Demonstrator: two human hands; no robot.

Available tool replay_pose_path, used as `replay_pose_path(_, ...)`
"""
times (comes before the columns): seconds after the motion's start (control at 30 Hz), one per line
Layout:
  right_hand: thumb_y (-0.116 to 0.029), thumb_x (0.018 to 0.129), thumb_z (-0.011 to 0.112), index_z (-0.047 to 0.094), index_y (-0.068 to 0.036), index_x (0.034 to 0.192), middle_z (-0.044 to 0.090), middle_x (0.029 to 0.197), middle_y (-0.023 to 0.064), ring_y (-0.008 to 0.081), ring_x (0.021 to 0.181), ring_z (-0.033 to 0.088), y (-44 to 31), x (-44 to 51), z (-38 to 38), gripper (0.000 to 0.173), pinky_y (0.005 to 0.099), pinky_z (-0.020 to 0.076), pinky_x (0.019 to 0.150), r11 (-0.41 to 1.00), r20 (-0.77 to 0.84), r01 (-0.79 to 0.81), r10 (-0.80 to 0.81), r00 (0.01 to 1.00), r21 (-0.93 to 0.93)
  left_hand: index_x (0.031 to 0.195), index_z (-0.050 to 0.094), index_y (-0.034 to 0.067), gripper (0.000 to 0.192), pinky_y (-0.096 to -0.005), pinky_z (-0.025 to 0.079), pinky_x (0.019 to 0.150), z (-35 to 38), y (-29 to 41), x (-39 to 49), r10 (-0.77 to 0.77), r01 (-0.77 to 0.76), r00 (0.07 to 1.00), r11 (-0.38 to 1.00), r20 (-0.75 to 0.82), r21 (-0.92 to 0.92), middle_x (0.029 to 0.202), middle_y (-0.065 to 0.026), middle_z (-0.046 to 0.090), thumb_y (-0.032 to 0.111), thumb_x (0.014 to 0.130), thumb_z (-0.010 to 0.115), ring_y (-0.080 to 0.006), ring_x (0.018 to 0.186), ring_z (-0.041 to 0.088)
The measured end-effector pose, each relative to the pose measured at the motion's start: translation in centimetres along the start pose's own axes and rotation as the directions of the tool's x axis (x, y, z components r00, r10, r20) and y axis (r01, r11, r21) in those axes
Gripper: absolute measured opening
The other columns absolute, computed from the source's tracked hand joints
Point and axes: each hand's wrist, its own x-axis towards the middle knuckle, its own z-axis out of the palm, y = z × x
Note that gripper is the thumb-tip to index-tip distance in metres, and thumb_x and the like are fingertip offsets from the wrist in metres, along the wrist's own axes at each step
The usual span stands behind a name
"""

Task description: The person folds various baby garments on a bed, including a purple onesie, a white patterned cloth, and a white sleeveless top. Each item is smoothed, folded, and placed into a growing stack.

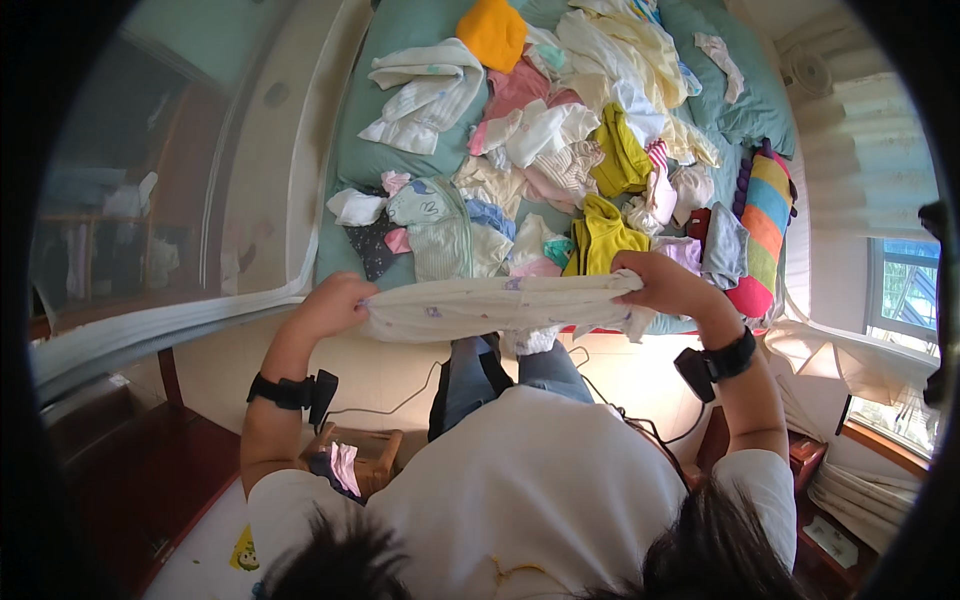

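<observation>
A white printed cloth garment (pixel 495 304) is stretched sideways in front of me, above the near edge of the bed. My left hand (pixel 334 304) grips its left end in a fist. Its right end is pinched in my right hand (pixel 664 285), and a loose fold hangs below that hand. Just beyond my right hand lies a yellow-green zip garment (pixel 604 236). A pale green striped garment (pixel 435 225) and a dark speckled cloth (pixel 373 244) lie beyond my left hand. The garment's exact kind cannot be made out.
Many clothes cover the bed (pixel 349 161), among them an orange item (pixel 491 34) and a white folded garment (pixel 431 94). A striped plush caterpillar (pixel 757 232) lies along the right side. A mosquito net (pixel 255 150) borders the left. Cables run from both wristbands. A wooden stool (pixel 379 454) stands at lower left.
</observation>
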Motion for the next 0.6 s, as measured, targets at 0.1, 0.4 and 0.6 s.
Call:
replay_pose_path(0.1,-0.012,0.071,0.070,0.055,-0.007,0.101,0.060,0.090,0.0109,0.0224,0.086,0.057,2.6,3.5,0.6,0.034,0.0325,0.0444,0.077,0.999,-0.059,-0.038,0.035,0.998,-0.037,0.098,0.056,0.006,0.026,-0.0410,0.047,0.067,0.9,-2.1,3.3,-0.260,0.252,0.961,0.964,-0.092,-0.086,0.081,-0.0219,0.059,0.002,0.072,0.052,-0.0384,0.077,0.058)
replay_pose_path(0.4,0.004,0.071,0.065,0.057,-0.005,0.099,0.060,0.091,0.0033,0.0117,0.089,0.055,4.2,5.1,-2.9,0.031,0.0265,0.0442,0.079,0.965,-0.293,0.216,-0.166,0.942,0.149,0.101,0.056,0.010,0.034,-0.0419,0.045,0.077,-6.5,-2.8,7.5,-0.097,0.223,0.867,0.953,-0.489,0.206,0.094,-0.0187,0.060,-0.007,0.074,0.045,-0.0377,0.093,0.056)
replay_pose_path(0.6,0.008,0.058,0.060,0.058,-0.009,0.094,0.057,0.098,0.0082,0.0309,0.095,0.050,9.5,6.2,7.2,0.040,0.0369,0.0422,0.085,0.873,-0.322,0.476,-0.484,0.814,-0.108,0.111,0.056,0.006,0.037,-0.0401,0.042,0.090,1.7,-4.8,6.1,0.146,0.150,0.822,0.877,-0.550,0.457,0.112,-0.0157,0.058,0.000,0.075,0.049,-0.0324,0.106,0.054)
